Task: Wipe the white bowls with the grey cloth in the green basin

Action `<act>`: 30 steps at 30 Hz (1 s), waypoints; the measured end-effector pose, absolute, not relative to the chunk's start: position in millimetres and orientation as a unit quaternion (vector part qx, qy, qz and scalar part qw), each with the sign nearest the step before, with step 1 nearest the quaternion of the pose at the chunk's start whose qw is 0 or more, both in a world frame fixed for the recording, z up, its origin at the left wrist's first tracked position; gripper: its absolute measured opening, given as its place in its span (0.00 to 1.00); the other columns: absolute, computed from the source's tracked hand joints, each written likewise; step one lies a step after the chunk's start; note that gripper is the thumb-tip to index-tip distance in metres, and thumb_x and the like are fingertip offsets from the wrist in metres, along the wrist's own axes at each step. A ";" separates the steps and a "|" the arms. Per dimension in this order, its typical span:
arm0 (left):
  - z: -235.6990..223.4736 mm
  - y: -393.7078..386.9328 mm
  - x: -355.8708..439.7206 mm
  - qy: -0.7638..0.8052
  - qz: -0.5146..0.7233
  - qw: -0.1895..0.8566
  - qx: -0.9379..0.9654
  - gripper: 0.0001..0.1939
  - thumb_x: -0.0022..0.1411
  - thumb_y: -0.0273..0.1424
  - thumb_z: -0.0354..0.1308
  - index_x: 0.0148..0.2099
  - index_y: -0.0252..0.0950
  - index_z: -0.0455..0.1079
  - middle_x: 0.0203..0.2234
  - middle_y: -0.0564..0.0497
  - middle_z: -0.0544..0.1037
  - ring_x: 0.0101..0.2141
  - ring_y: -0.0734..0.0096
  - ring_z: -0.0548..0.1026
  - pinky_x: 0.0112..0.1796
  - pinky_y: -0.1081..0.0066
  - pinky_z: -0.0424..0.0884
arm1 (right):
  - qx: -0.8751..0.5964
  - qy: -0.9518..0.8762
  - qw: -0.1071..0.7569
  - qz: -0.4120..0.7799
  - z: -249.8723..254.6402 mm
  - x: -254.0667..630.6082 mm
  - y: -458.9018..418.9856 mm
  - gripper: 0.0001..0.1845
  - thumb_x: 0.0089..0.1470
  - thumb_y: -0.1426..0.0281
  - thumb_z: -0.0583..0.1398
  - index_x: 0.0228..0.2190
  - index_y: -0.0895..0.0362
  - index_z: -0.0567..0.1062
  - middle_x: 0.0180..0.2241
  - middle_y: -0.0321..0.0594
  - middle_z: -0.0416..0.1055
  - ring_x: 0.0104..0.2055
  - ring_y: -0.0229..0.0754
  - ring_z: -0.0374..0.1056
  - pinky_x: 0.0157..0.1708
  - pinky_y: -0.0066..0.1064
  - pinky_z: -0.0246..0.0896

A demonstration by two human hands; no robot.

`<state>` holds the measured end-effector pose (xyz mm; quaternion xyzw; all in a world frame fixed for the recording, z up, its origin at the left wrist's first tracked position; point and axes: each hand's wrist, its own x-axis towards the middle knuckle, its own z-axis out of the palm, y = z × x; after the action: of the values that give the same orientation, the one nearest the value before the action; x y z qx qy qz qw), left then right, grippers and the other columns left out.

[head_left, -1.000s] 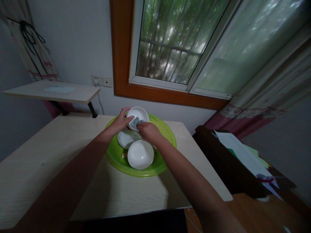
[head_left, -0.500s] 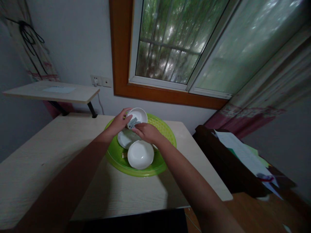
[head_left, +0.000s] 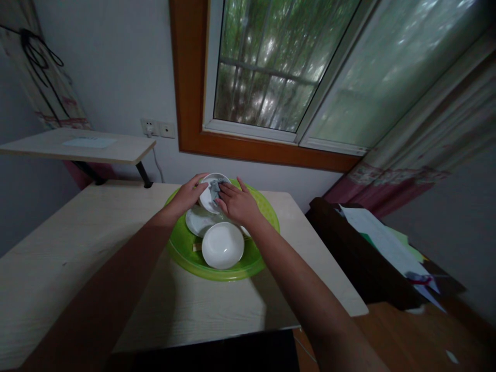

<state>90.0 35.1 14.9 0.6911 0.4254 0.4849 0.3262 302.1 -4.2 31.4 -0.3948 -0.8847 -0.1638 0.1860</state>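
Observation:
My left hand [head_left: 188,196] grips the rim of a small white bowl [head_left: 207,201], thumb inside, and keeps it tilted above the back left of a green plastic basin [head_left: 228,276]. Inside that bowl is a crumpled grey cloth [head_left: 214,189]. My right hand [head_left: 239,204] presses the cloth against the bowl's inner wall with its fingers fairly straight. Below the hands, a second white bowl [head_left: 222,246] rests in the basin. A white plate [head_left: 197,221] lies beside it, partly covered. A short light-brown piece [head_left: 197,247], perhaps wooden, shows at its left.
The basin stands on a pale wooden table [head_left: 209,305]. A raised shelf [head_left: 127,151] on black legs is at the back left. Behind is a window with a brown frame [head_left: 248,143]. Papers [head_left: 372,227] lie on a dark piece of furniture at the right.
My right hand has moved up and to the right along the bowl, its fingers now more spread. The cloth has shifted with it, and the bowl is turned more toward the right.

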 end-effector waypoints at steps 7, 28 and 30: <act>16.4 33.2 89.4 0.451 0.487 0.316 0.678 0.27 0.64 0.42 0.52 0.61 0.38 0.69 0.51 0.46 0.78 0.47 0.61 0.75 0.49 0.63 0.71 | -0.403 -0.881 0.192 -0.157 32.1 302.2 -4.9 0.23 0.71 0.59 0.50 0.53 0.57 0.77 0.60 0.48 0.72 0.66 0.48 0.61 0.72 0.53 0.35; 17.6 34.4 83.7 0.501 0.520 0.238 0.650 0.25 0.65 0.41 0.51 0.62 0.39 0.67 0.47 0.46 0.77 0.44 0.61 0.74 0.50 0.60 0.70 | -0.316 -0.924 0.211 0.042 37.9 298.2 -13.4 0.26 0.73 0.59 0.45 0.55 0.55 0.76 0.53 0.41 0.78 0.54 0.41 0.73 0.56 0.32 0.60; 18.9 33.0 83.7 0.506 0.519 0.244 0.644 0.26 0.65 0.42 0.51 0.62 0.39 0.67 0.46 0.46 0.77 0.43 0.60 0.74 0.49 0.60 0.71 | -0.346 -0.918 0.192 0.014 39.9 299.0 -11.8 0.27 0.73 0.59 0.44 0.50 0.55 0.79 0.48 0.42 0.80 0.51 0.42 0.74 0.55 0.33 0.60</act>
<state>83.7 33.0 18.9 0.6442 0.5057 0.5193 0.2440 299.0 -11.8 39.9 -0.3460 -0.9182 0.0144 0.1925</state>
